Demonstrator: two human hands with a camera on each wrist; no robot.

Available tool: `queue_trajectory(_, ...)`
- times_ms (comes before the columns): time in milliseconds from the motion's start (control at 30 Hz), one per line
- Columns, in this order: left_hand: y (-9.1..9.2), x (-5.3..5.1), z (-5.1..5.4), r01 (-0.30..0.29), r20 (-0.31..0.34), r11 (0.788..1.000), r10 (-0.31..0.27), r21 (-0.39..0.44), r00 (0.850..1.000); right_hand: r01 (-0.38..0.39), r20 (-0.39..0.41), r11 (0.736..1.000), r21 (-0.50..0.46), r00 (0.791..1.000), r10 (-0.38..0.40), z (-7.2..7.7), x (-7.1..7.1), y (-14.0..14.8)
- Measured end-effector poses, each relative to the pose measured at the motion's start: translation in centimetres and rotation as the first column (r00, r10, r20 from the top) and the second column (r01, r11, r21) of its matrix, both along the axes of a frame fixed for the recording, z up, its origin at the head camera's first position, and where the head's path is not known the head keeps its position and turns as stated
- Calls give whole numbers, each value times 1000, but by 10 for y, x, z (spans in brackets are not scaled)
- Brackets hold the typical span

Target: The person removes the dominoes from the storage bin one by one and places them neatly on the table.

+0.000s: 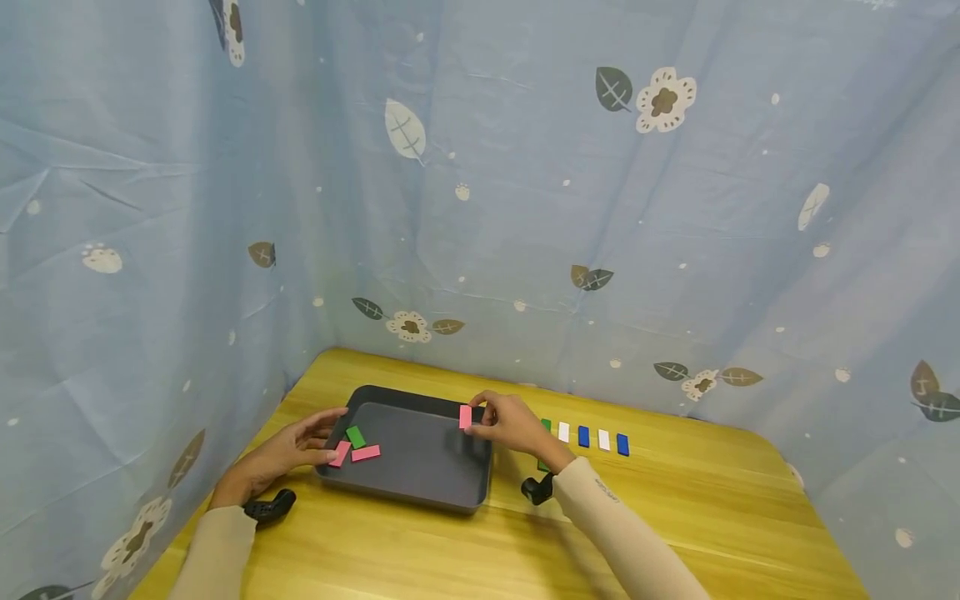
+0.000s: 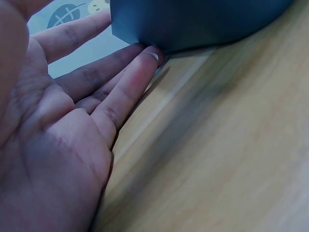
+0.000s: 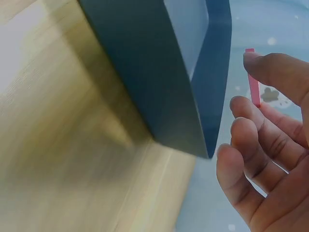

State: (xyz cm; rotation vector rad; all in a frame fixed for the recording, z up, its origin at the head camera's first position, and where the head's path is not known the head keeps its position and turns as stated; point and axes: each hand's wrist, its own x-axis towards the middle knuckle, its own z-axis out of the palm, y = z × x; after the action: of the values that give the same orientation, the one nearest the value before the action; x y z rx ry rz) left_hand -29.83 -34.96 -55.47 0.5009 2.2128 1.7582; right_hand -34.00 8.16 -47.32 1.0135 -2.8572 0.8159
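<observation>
A dark grey tray (image 1: 420,492) stands on the wooden table. At its left side, my left hand (image 1: 288,450) touches the outer wall with fairly straight fingers (image 2: 128,89), the thumb by the rim. Over the tray's right end, my right hand (image 1: 508,423) pinches a pink block (image 1: 465,417) between thumb and index finger; the right wrist view shows this pink block (image 3: 254,82) edge-on, above the rim. Inside the tray at the left lie a green block (image 1: 356,437), a tilted pink block (image 1: 340,454) near my left thumb, and another pink block (image 1: 366,453).
Right of the tray, a row holds white blocks (image 1: 563,432) and blue blocks (image 1: 583,436). Green blocks (image 1: 545,424) lie partly hidden behind my right wrist. The wooden table (image 1: 390,550) meets a patterned blue curtain (image 1: 517,208) at the back and sides.
</observation>
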Motion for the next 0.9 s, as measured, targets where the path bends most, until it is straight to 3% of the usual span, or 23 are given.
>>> queue_trajectory(900,0,2,3,4,16,1000,-5,7,1000,117,-2,989,-87,993,-118,-20,34,102)
